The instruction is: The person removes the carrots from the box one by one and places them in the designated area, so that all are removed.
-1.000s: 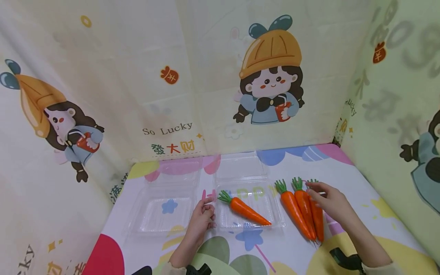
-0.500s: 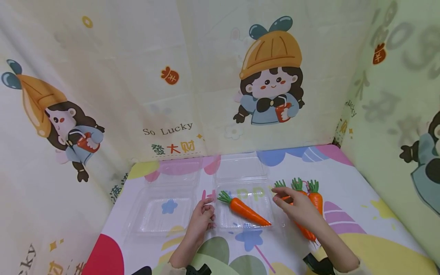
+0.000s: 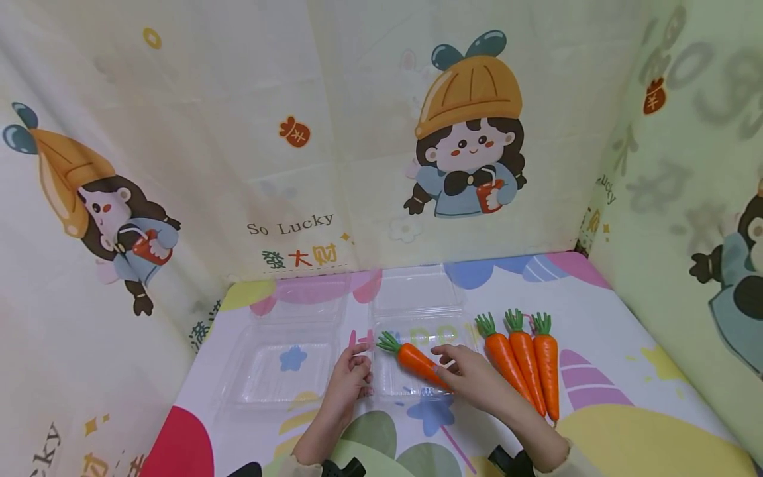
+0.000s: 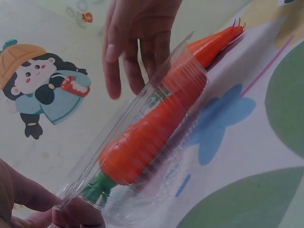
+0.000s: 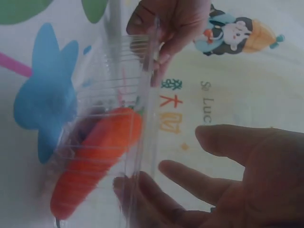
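Note:
An orange carrot [image 3: 414,360] with a green top lies slantwise in the right clear plastic box [image 3: 390,385], whose lid lies open toward the wall. My left hand [image 3: 348,376] pinches the left rim of this box between thumb and fingers, as the right wrist view also shows. My right hand [image 3: 473,376] hovers over the right part of the box, its fingers [image 5: 204,180] spread and relaxed beside the carrot, gripping nothing. It hides the carrot's tip in the head view. Right of the box, three more carrots [image 3: 527,364] lie side by side on the table.
A second clear box [image 3: 253,374], also with its lid open, stands on the left. The table [image 3: 477,424] has a printed cover. Patterned cloth walls [image 3: 357,165] rise behind it and on both sides.
My right hand has moved left, from above the three carrots to above the box with the single carrot. The left hand stays at the box's rim.

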A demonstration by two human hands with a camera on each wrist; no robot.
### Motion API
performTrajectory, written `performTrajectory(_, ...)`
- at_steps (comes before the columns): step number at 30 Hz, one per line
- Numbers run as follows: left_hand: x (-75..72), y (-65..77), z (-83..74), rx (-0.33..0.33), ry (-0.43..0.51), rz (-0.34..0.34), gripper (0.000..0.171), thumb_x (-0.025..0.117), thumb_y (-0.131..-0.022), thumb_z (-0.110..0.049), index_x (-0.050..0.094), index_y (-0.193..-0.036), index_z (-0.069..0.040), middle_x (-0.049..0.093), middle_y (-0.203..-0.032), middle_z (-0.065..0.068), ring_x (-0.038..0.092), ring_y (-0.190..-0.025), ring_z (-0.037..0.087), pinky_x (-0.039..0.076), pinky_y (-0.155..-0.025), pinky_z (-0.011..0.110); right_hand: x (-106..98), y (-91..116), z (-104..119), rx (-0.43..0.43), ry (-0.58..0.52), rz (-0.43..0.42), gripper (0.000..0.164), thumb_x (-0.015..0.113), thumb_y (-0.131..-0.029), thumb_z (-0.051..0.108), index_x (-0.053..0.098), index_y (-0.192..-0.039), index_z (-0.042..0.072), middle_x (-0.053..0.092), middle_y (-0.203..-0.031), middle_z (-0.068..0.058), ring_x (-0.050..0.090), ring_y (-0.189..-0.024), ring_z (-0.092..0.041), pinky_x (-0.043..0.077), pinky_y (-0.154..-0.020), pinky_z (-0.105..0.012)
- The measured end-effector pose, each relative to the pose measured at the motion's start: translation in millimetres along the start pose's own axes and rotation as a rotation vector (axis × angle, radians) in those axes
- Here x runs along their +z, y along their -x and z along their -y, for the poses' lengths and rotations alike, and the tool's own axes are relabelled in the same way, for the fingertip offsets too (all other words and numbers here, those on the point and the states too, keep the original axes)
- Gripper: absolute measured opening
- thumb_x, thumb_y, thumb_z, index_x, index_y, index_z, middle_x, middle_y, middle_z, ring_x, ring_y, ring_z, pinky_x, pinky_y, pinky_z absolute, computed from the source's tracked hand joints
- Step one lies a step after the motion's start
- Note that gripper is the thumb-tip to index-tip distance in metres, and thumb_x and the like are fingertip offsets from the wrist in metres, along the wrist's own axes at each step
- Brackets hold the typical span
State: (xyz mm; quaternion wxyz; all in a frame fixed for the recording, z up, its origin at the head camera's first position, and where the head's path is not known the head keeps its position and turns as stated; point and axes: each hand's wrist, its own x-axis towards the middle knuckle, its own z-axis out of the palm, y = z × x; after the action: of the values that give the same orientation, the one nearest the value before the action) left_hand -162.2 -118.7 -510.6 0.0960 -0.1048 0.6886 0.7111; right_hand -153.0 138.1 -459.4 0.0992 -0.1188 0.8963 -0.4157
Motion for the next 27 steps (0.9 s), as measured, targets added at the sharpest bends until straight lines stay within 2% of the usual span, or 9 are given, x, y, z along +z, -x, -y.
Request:
performTrajectory(5, -0.3, -1.3, 2.0, 0.0, -0.004, 0.0, 0.043, 0.05, -0.104, -0.004, 0.041, -0.146, 0.001, 0.052, -0.104, 0.007, 0.05, -0.077, 0.016, 0.049, -0.056, 0.024, 9, -5, -2, 0.008, 0.052, 0.039, 0.04, 0.074, -0.093, 0.027, 0.068, -0.126, 0.006, 0.07, -0.113, -0.011, 0.068, -0.1, -0.025, 0.061, -0.082, -0.043)
performTrajectory(15, -0.8, 0.9, -0.7, -0.004, -0.002, -0.009, 0.041, 0.05, -0.104, -0.005, 0.043, -0.145, 0.0, 0.051, -0.103, 0.008, 0.05, -0.076, 0.015, 0.049, -0.056, 0.022, 18, -12, -5, 0.032, 0.095, 0.043, 0.04, 0.077, -0.091, 0.031, 0.07, -0.123, 0.01, 0.068, -0.111, -0.01, 0.066, -0.098, -0.024, 0.059, -0.087, -0.049)
performTrajectory(20, -1.4, 1.1, -0.6, 0.001, -0.003, -0.009, 0.04, 0.05, -0.105, -0.005, 0.043, -0.144, 0.0, 0.05, -0.101, 0.006, 0.05, -0.076, 0.015, 0.05, -0.055, 0.022, 23, -18, -6, 0.051, 0.108, 0.047, 0.041, 0.078, -0.09, 0.032, 0.069, -0.125, 0.011, 0.066, -0.11, -0.009, 0.063, -0.094, -0.022, 0.058, -0.087, -0.048)
performTrajectory(27, -0.1, 2.7, -1.2, 0.003, 0.01, 0.003, 0.041, 0.049, -0.104, -0.005, 0.042, -0.144, 0.002, 0.049, -0.099, 0.003, 0.049, -0.076, 0.014, 0.049, -0.054, 0.021, 31, -27, -10, 0.056, 0.134, 0.017, 0.046, 0.079, -0.089, 0.031, 0.068, -0.128, 0.009, 0.063, -0.102, -0.007, 0.059, -0.086, -0.018, 0.056, -0.08, -0.042)
